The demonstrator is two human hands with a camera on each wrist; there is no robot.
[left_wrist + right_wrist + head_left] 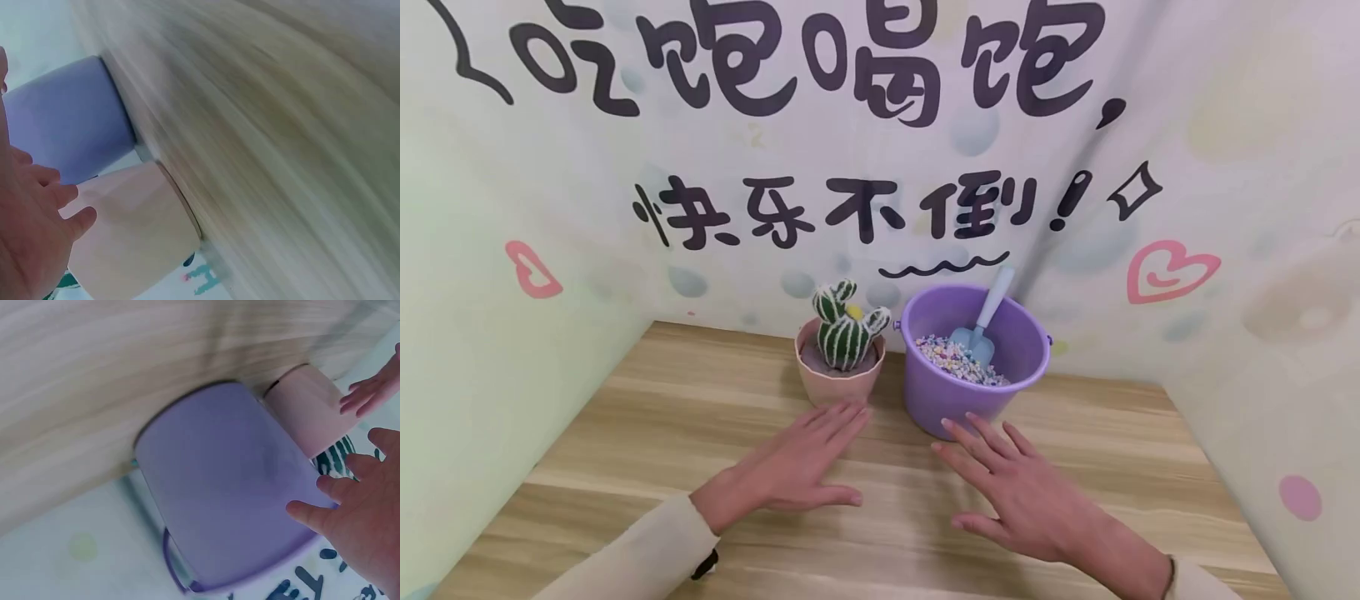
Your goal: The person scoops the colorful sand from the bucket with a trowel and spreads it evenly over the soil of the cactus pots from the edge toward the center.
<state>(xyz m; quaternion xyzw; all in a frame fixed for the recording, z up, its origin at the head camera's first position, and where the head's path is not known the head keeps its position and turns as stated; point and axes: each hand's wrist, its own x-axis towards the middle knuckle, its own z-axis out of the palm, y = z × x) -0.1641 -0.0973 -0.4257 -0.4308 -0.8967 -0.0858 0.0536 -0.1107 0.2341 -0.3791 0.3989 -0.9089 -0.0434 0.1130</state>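
Two bare hands, cream long sleeves, a dark band at the left cuff

**Staged tabletop corner, playful backdrop**

Looks like a small set-up booth, not a lived-in room. Printed pastel backdrop (880, 167) with cartoon lettering and hearts wrapping three sides of a wooden table (662, 433). At its back edge, toy-like cactus pot (840, 371) beside purple bucket (970, 367) of coloured pebbles.

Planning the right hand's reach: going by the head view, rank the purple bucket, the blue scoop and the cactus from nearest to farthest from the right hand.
From the right hand:
1. Purple bucket, just ahead of the fingertips.
2. Blue scoop, inside the bucket, leaning toward the back.
3. Cactus, in the pink pot, to the left.
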